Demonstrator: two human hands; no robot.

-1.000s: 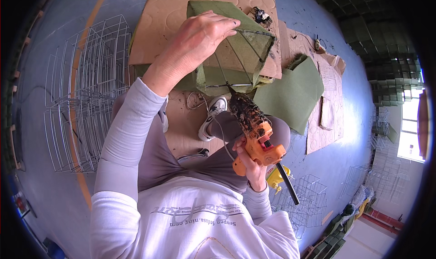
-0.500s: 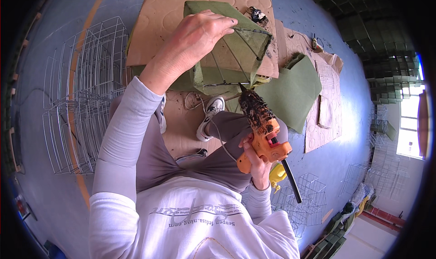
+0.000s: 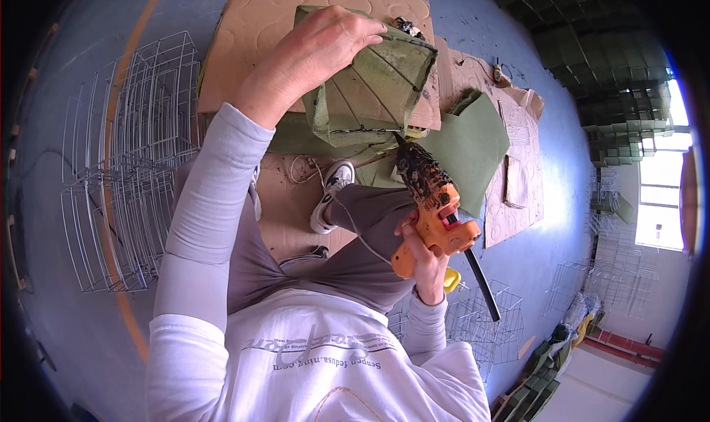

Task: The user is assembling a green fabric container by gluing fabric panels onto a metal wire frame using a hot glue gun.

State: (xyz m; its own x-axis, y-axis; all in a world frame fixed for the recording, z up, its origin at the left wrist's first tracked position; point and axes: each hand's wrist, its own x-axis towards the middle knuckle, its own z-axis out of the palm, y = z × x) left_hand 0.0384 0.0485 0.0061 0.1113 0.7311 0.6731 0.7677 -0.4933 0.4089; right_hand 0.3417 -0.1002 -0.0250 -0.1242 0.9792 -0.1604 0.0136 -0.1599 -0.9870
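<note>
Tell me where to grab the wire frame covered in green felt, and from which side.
Grip the frame at its upper left corner, from above, as the left hand does. There the felt wraps a firm wire edge. The near lower edge faces the glue gun in the right hand, so it is probably best kept clear.

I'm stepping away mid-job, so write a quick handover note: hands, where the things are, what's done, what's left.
Left hand: grip on top of the green fabric-covered wire frame, held tilted over the cardboard.
Right hand: holding the orange glue gun, nozzle just below the frame's lower edge.
Done: fabric covers most of the frame.
Left: probably gluing the lower edge; loose green fabric lies beside it.
</note>
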